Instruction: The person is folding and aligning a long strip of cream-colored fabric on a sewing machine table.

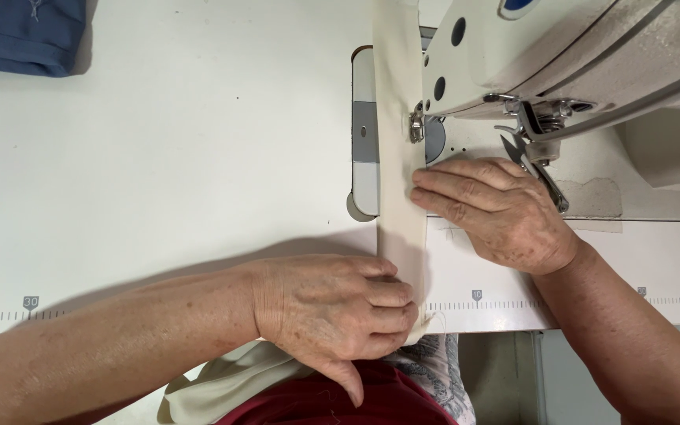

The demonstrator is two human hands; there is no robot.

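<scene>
- Left hand (332, 311) nearest, fingers curled, pinching the near end of one cream fabric strip (399, 157) at the counter (159, 181) edge.
- Right hand (489, 208) lies open and flat, fingertips pressing the strip's right edge just before the presser foot (416, 126).
- One sewing machine (576, 55) overhangs the right hand, crowding it.
- One blue cloth (21, 35) far left corner, well apart.
- Two hands, one strip.

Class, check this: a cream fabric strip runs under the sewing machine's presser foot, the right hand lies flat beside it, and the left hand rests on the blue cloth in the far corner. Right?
Not quite. The head view shows the left hand pinching the cream fabric strip at the table's near edge, far from the blue cloth. The rest holds: the strip passes under the presser foot, and the right hand lies flat beside it.
</scene>
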